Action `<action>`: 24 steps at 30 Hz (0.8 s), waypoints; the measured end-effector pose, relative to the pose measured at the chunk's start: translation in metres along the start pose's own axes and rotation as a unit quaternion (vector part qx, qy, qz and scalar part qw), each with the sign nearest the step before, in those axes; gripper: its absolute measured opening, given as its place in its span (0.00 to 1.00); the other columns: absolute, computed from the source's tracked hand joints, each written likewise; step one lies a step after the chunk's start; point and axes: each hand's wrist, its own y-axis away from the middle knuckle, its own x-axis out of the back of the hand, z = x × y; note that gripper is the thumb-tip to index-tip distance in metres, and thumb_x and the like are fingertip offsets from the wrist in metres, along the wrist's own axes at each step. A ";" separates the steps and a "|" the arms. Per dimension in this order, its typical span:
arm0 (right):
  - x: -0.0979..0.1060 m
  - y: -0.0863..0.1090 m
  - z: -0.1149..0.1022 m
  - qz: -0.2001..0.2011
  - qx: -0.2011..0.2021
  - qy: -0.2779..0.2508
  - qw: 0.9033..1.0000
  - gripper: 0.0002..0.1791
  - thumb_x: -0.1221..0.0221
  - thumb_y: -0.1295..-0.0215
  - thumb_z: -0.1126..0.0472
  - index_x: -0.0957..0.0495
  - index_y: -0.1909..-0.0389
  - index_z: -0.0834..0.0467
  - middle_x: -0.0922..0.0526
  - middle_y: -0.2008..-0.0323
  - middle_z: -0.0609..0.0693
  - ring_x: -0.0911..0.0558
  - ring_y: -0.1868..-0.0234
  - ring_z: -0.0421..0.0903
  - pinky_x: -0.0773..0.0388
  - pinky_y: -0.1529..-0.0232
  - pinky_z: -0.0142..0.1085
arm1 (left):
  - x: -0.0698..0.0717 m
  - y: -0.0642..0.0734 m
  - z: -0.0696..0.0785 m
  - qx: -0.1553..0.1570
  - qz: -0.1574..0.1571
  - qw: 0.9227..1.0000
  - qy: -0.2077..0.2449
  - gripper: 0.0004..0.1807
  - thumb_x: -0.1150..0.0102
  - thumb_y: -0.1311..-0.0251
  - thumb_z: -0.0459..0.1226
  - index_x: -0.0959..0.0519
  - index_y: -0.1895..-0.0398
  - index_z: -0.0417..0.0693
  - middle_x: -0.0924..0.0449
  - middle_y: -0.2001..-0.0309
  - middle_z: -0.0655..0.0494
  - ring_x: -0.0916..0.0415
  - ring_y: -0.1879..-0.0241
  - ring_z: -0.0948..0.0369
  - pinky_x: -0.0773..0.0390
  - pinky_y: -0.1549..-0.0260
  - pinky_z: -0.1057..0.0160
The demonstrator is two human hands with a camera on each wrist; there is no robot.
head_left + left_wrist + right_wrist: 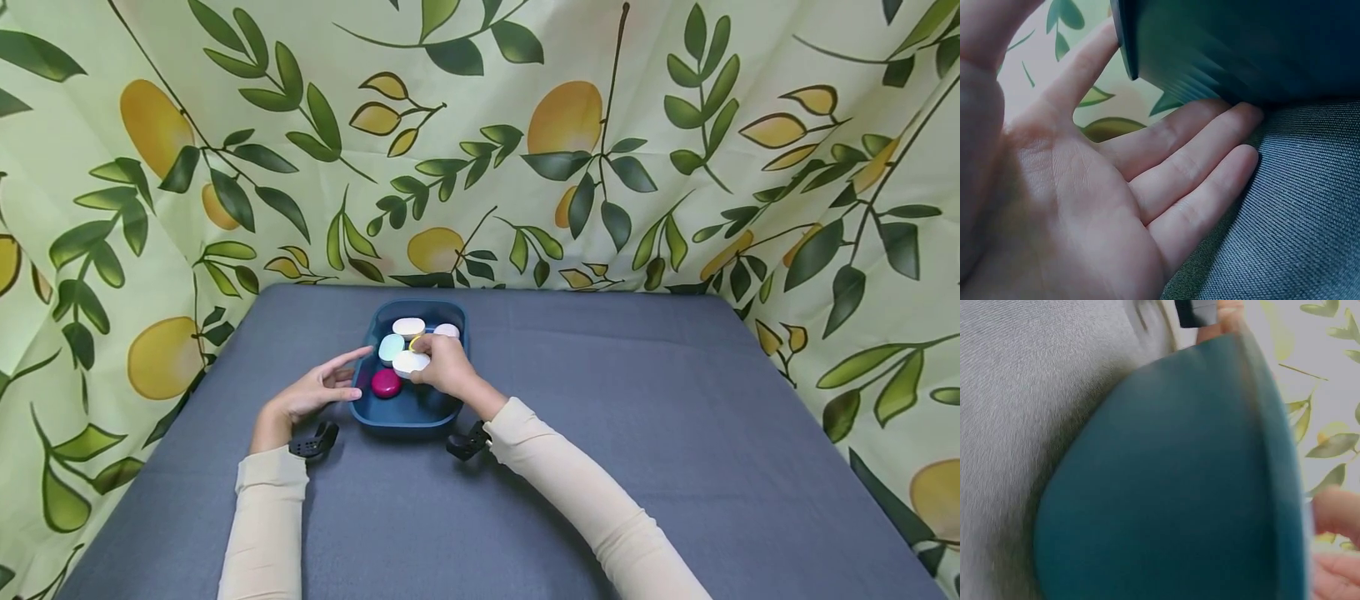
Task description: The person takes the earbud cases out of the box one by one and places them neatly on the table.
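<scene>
A deep blue rectangular tub (408,428) with rounded corners stands on the table. My right hand (448,367) reaches over its right rim and pinches a white oval soap-like bar (409,363). A bit of yellow (414,342) shows beside those fingertips; what it is I cannot tell. Around the bar lie a light-blue rounded piece (392,348), a magenta round piece (386,383), a cream oval piece (408,327) and a pale round piece (447,331). Against the tub's left side rests my left hand (318,392), fingers extended; the left wrist view shows its palm (1079,206).
Dark grey-blue cloth covers the table (637,450). Behind and at both sides hangs a leaf-and-fruit patterned curtain (480,167). Black bands sit on the left wrist (315,442) and right wrist (468,442). The tub's wall (1166,475) fills much of the right wrist view.
</scene>
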 end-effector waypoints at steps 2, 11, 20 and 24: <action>0.005 0.002 0.004 -0.006 0.026 -0.019 0.999 0.20 0.31 0.51 0.67 0.19 0.55 0.64 0.14 0.54 0.57 0.18 0.55 0.49 0.21 0.51 0.36 | 0.000 0.000 0.000 0.002 0.001 1.000 -0.001 0.40 0.44 0.36 0.35 0.51 0.24 0.47 0.60 0.23 0.36 0.57 0.27 0.30 0.51 0.32 0.30; 0.027 0.008 0.033 -0.027 0.070 -0.122 0.990 0.23 0.34 0.49 0.70 0.22 0.49 0.68 0.17 0.50 0.63 0.17 0.52 0.54 0.20 0.45 0.44 | 0.000 -0.001 -0.001 -0.002 0.004 1.000 0.000 0.40 0.44 0.37 0.34 0.51 0.24 0.46 0.60 0.23 0.35 0.56 0.27 0.30 0.50 0.32 0.30; 0.052 0.011 0.069 -0.001 0.058 -0.201 0.978 0.23 0.36 0.47 0.73 0.23 0.47 0.71 0.19 0.48 0.68 0.19 0.48 0.58 0.22 0.42 0.44 | 0.000 0.000 -0.002 -0.003 0.007 1.000 -0.003 0.40 0.43 0.37 0.35 0.50 0.24 0.46 0.60 0.23 0.35 0.57 0.27 0.30 0.52 0.32 0.30; 0.065 0.012 0.085 0.016 0.035 -0.223 0.974 0.24 0.36 0.48 0.75 0.24 0.47 0.72 0.19 0.48 0.69 0.18 0.48 0.59 0.21 0.43 0.43 | -0.001 -0.001 -0.002 -0.002 0.010 1.000 -0.005 0.40 0.42 0.37 0.35 0.50 0.24 0.46 0.60 0.23 0.36 0.57 0.27 0.29 0.53 0.32 0.30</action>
